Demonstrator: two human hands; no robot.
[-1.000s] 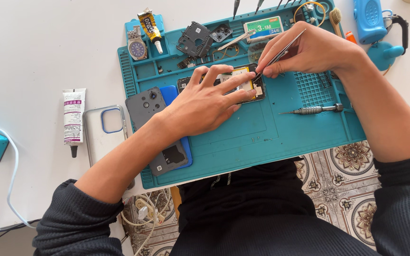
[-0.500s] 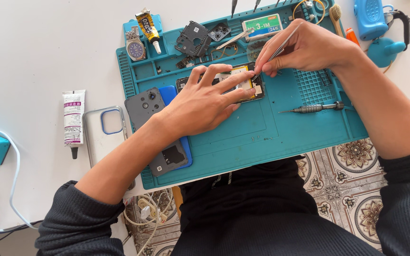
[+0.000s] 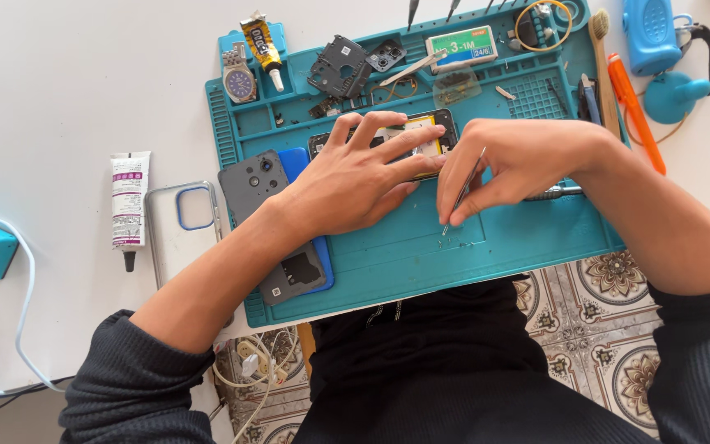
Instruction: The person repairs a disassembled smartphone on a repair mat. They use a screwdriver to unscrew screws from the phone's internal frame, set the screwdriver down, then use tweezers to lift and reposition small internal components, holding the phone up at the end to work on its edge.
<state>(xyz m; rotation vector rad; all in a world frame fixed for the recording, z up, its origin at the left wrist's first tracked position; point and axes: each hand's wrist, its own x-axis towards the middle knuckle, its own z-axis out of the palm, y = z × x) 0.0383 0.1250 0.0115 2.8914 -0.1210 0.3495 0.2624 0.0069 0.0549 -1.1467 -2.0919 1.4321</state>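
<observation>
Opened phone (image 3: 431, 136) on teal mat (image 3: 388, 255), mostly hidden under left hand (image 3: 355, 177)
Left hand lies flat with fingers spread on it; right hand (image 3: 511, 160) pinches thin tweezers (image 3: 460, 197), tip touching the mat.

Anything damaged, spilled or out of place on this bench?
Nothing spilled. The opened phone under the left hand lies with its insides exposed; loose dark parts sit on the teal mat. The right hand holds tweezers.
</observation>
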